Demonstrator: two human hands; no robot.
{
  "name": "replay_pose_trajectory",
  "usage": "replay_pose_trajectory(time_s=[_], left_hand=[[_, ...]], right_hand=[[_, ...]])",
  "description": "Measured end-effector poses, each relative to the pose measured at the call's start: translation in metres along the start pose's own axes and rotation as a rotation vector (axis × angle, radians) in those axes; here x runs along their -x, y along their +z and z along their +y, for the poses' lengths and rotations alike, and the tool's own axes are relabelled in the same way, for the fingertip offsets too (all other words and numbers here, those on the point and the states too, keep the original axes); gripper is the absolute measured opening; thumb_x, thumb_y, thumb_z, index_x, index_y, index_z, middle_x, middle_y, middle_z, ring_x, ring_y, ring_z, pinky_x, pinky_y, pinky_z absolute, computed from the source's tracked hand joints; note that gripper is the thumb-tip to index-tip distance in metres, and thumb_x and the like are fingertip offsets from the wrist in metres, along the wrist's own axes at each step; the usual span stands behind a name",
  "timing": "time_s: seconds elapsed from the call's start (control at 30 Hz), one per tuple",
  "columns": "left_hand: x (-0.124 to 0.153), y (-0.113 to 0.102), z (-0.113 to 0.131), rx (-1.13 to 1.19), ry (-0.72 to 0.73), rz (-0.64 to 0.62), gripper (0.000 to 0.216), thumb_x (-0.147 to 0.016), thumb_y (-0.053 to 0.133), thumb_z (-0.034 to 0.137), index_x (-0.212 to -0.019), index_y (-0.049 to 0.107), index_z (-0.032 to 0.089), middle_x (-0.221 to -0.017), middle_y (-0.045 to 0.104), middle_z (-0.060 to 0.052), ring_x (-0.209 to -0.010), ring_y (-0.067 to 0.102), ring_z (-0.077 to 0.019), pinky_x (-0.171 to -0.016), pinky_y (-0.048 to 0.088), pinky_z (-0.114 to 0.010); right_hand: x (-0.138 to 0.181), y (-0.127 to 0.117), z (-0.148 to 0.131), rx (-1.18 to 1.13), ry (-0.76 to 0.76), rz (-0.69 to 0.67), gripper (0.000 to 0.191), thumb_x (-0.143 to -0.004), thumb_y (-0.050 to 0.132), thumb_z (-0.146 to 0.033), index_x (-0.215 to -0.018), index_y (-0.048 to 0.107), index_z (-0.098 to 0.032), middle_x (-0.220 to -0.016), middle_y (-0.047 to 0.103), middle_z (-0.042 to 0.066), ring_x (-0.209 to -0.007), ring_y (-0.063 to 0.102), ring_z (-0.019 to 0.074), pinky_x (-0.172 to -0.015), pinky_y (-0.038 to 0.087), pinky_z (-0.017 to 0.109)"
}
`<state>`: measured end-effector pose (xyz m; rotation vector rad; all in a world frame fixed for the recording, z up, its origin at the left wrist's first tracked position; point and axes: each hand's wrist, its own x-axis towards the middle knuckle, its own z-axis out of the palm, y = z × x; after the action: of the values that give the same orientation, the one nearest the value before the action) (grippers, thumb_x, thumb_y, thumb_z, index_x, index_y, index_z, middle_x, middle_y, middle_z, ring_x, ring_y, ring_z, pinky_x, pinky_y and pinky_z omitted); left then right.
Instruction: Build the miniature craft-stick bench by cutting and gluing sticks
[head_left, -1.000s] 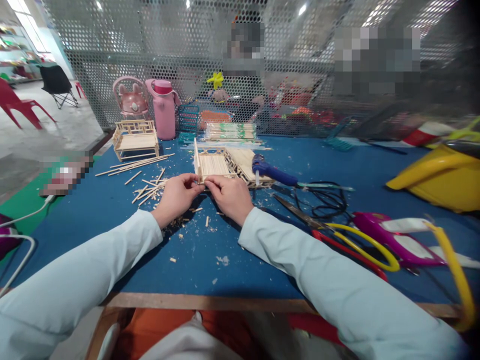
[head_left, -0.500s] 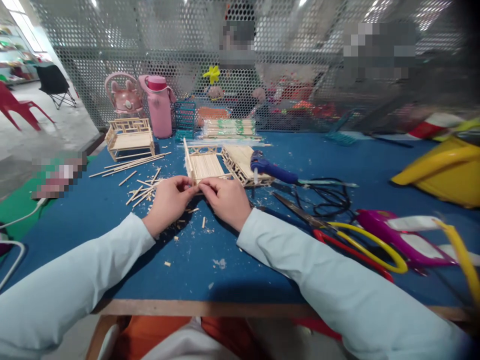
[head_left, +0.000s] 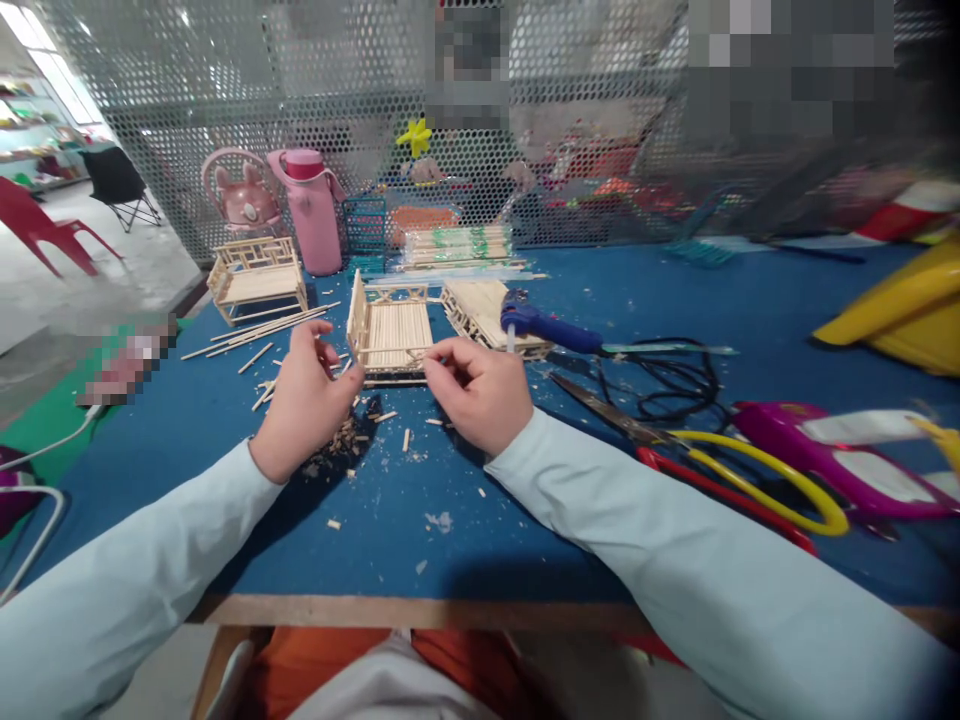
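The stick frame point(head_left: 390, 335) sits on the blue counter point(head_left: 420, 530), just beyond both hands, with its side rail upright along the left edge. The left hand point(head_left: 304, 400) is half open with its fingers loosely curled. Its thumb points at the near left corner of the frame, and nothing is visible in its grip. The right hand point(head_left: 484, 390) has thumb and forefinger pinched on the near right corner of the frame.

A second stick panel point(head_left: 487, 312) lies touching the far right of the frame, with the blue glue gun point(head_left: 544, 332) resting against it. Loose sticks point(head_left: 262, 328) lie to the left, and wood chips point(head_left: 341, 440) lie under the left hand. Scissors point(head_left: 675, 450) lie to the right. A finished bench point(head_left: 255, 275) and a pink bottle point(head_left: 311, 210) stand at the far left.
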<state>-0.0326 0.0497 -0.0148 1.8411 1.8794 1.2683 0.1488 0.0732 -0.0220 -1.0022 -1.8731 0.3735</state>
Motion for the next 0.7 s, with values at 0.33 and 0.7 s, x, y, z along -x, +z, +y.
replay_pose_trajectory(time_s=[0.33,0.7], left_hand=[[0.013,-0.001,0.006,0.138,-0.147,-0.254,0.015,-0.078,0.055,0.031,-0.078,0.047,0.018,-0.061,0.048,0.005,-0.052,0.045,-0.0098,-0.052,0.037,-0.024],[0.010,-0.005,0.007,0.198,0.036,-0.074,0.010,-0.079,0.056,0.028,-0.076,0.056,0.018,-0.070,0.058,0.000,-0.062,0.052,-0.0121,-0.060,0.041,-0.025]], right_hand=[[-0.018,0.001,0.007,0.091,-0.201,-0.078,0.011,-0.078,0.050,-0.019,-0.071,0.058,-0.018,-0.105,0.061,0.012,-0.104,0.054,0.0224,-0.094,0.038,0.039],[-0.021,-0.013,-0.016,-0.326,0.161,-0.204,0.012,-0.076,0.051,-0.027,-0.068,0.054,-0.018,-0.062,0.051,-0.002,-0.058,0.045,0.0106,-0.057,0.038,0.024]])
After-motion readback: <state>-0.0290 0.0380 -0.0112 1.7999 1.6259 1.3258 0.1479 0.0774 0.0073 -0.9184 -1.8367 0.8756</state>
